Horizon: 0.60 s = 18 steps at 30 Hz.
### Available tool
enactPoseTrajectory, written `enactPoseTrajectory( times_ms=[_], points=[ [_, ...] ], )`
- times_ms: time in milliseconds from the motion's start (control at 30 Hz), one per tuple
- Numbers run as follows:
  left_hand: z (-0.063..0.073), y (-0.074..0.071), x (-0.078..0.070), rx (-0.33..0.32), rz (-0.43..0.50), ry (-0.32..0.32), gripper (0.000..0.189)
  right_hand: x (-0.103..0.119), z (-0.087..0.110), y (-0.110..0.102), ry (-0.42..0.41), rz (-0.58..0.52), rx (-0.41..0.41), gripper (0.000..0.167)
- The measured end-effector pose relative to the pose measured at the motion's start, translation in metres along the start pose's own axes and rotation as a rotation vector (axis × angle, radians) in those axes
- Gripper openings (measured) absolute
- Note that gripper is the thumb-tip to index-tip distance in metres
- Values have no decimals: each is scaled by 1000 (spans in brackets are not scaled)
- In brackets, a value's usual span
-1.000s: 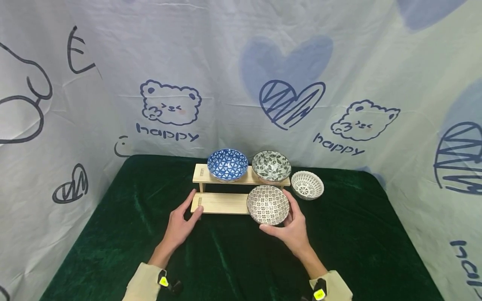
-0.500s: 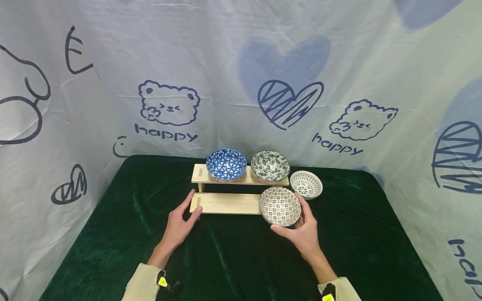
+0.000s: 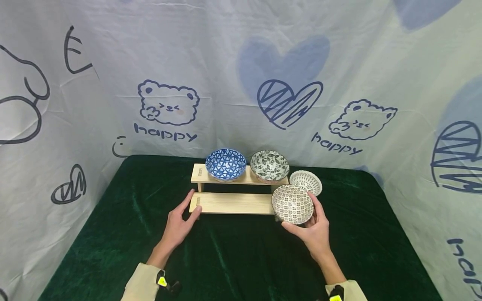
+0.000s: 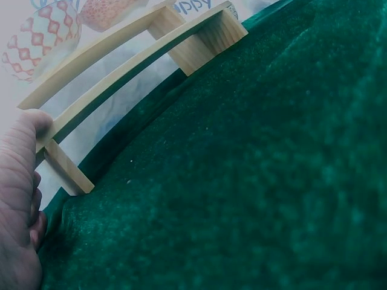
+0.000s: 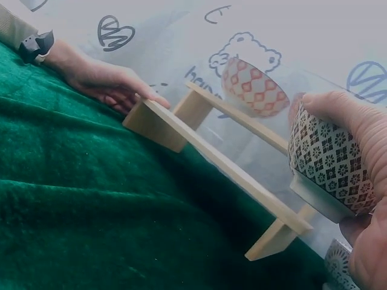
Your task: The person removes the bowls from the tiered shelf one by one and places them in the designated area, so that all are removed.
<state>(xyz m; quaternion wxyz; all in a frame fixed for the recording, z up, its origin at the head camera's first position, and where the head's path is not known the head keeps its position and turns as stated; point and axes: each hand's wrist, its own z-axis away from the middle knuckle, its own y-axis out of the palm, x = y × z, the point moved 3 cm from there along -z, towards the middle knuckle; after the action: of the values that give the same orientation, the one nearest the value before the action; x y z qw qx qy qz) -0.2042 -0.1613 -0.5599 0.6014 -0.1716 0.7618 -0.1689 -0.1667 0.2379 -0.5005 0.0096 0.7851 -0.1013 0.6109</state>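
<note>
Where the lower board of the two-tier wooden rack point(image 3: 235, 203) meets its right end, right of centre in the head view, the brown-and-white patterned bowl point(image 3: 292, 204) overlaps that end. The right hand point(image 3: 315, 234), clearly the nearer of the two, lies at the bowl's lower right and pinches its wall between thumb and fingers. The rack's long axis runs nearly level across the frame, so the visible board extends leftward from the bowl; this alignment probably governs any shift of it. In the right wrist view, the bowl's foot appears apart from the board. At the board's opposite end, the left hand point(image 3: 178, 225) grips the rack, thumb on top, other fingers bent below. The small white bowl point(image 3: 308, 179) lies just to the upper right, partly covered; contact with the held bowl cannot be told.
</note>
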Motion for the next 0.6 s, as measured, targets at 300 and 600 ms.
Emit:
enactPoseTrajectory(
  times_ms=[300,600],
  points=[
    [-1,1,3,0,0,2,69,0,-1,-8,9,19,-35,107],
    [0,0,3,-2,6,5,69,2,-4,-18,25,54,-72,106]
  ],
)
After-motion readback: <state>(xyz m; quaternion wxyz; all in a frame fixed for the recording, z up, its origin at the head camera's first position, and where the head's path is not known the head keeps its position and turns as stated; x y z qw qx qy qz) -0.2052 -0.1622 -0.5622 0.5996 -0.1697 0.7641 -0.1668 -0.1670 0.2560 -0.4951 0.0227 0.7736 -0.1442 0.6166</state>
